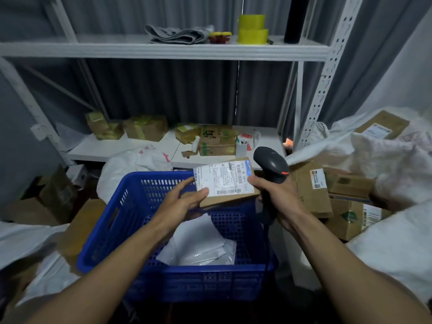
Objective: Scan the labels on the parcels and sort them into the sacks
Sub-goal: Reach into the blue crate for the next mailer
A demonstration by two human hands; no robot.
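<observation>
A flat cardboard parcel [230, 197] with a white shipping label [223, 180] on top hangs above a blue plastic basket [131, 220]. My left hand [187, 196] grips its near left corner, thumb on the label. My right hand [274, 195] holds a black barcode scanner [271, 163] by its handle, and a finger touches the parcel's right edge. The scanner head sits just right of the label. White plastic mailer bags [198, 246] lie in the basket. A white sack [383, 164] with cardboard boxes [313, 190] in it stands open at the right.
White metal shelving [163, 51] stands behind the basket. Taped boxes [145, 127] sit on the lower shelf, yellow tape rolls [252, 29] on the upper one. Another white sack [28, 242] lies at the left, beside boxes [53, 195] on the floor. A white bag [131, 167] rises behind the basket.
</observation>
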